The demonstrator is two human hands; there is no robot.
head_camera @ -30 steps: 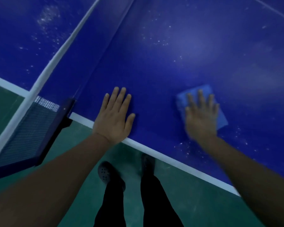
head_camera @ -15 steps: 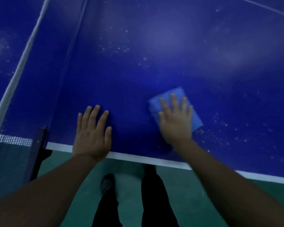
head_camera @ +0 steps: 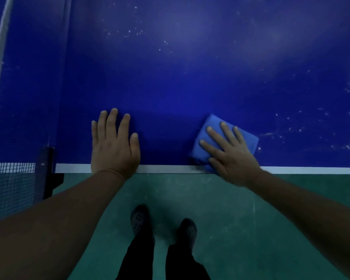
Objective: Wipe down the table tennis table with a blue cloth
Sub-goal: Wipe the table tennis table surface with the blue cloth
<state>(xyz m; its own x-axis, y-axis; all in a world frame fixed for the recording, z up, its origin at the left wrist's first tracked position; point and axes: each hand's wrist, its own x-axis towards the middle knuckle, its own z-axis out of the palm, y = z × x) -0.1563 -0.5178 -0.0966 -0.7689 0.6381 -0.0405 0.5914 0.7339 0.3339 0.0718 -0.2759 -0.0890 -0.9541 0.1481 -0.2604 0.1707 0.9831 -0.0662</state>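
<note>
I see my right grip (head_camera: pixel 233 156), fingers spread wide, pressing the blue cloth (head_camera: pixel 214 134) at the worktop (head_camera: pixel 190 87) edge, lower right; my left grip (head_camera: pixel 114 146) rests flat, centre-left.

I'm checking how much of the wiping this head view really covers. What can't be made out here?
- Blue cloth: its near part is hidden under the right hand, which presses it flat at the table's white edge.
- Table: its far and right parts are cut off by the frame.
- Net: cut off by the left edge.
- Surface under the left hand: covered by the palm.
- White specks: too small to identify.
</note>
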